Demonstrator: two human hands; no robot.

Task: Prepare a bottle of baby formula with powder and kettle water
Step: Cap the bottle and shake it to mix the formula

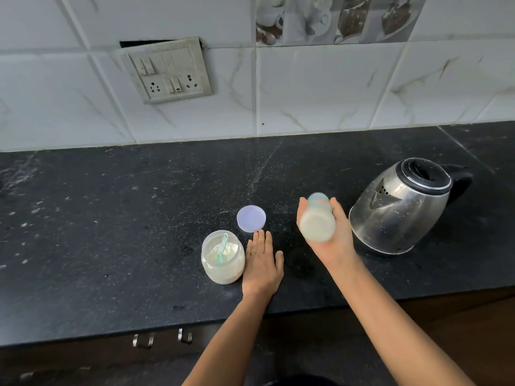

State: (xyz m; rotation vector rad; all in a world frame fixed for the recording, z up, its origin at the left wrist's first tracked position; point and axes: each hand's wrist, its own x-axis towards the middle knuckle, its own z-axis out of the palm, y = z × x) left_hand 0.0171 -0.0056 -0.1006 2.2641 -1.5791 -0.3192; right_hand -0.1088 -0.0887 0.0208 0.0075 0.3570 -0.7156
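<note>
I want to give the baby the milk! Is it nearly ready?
Nearly. The baby bottle already holds milky white liquid, so powder and water look added. The right hand holds it tilted off the counter, and it is blurred, probably from shaking. The left hand lies flat beside the open powder jar, with the scoop inside. Left: close the jar with the lid lying nearby. The kettle stands aside.

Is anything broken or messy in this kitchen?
Yes. The switch plate on the wall hangs crooked, with a dark gap behind its top edge. The powder jar stands open, its lid lying apart on the counter.
</note>
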